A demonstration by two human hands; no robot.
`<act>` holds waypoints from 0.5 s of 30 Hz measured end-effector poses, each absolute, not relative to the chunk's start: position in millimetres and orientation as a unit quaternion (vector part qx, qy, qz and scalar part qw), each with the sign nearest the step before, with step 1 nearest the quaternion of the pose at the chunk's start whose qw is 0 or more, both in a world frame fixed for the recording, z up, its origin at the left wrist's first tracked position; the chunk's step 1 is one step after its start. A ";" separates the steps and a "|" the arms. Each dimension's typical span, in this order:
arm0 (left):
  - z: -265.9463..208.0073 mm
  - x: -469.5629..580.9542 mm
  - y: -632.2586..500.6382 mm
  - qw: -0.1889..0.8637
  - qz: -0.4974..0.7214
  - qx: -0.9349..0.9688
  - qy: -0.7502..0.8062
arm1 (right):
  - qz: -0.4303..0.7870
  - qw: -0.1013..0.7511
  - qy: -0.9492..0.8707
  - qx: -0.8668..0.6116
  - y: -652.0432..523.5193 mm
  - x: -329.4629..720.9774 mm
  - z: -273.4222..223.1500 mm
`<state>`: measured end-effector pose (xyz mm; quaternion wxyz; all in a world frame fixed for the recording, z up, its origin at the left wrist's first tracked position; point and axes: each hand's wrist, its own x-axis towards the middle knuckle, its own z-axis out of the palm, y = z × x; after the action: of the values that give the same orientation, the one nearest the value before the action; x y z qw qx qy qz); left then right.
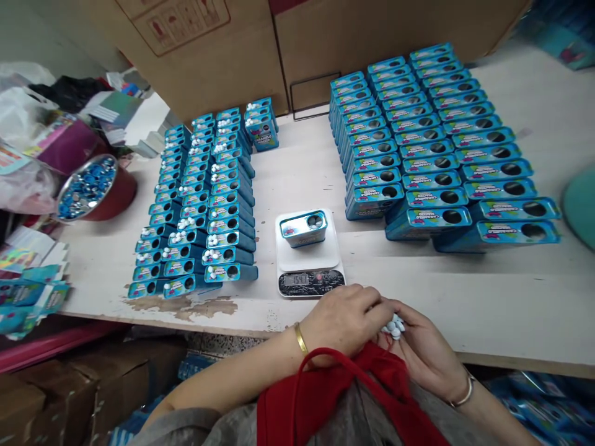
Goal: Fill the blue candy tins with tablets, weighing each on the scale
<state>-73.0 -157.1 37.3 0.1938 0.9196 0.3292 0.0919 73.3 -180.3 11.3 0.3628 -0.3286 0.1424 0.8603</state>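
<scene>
While one blue tin [304, 227] sits on the scale [309, 257], my left hand [341, 319] curls over the white candies [395, 326] cupped in my right hand [425, 350] (weighing stage, I reckon); next, careful pinches into that tin's hole.

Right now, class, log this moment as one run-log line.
left hand: picking at candies | right hand: cupping white candies | scale: one blue tin on it | red bag: in lap

White table [307, 167] w/ blue tins [437, 142], scale [309, 260], bowl [95, 189], maybe paper clutter.
</scene>
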 end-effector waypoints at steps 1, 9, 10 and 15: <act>36.5 -72.6 -158.0 0.194 0.094 0.919 0.330 | 0.860 0.359 0.151 -0.331 -180.3 73.0 11.6; 44.8 -85.9 -146.0 0.188 0.213 0.892 0.351 | 0.859 0.355 0.153 -0.335 -179.5 70.6 13.5; 49.8 -91.8 -137.8 0.178 0.247 0.877 0.372 | 0.860 0.352 0.145 -0.339 -178.5 69.5 15.3; 73.0 -124.6 -88.8 0.103 0.306 0.834 0.448 | 0.854 0.344 0.132 -0.367 -173.2 65.0 24.3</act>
<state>-124.6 -88.8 73.0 0.1029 0.8335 0.4483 0.3061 65.0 -173.2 24.3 0.3438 -0.3666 0.1319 0.8544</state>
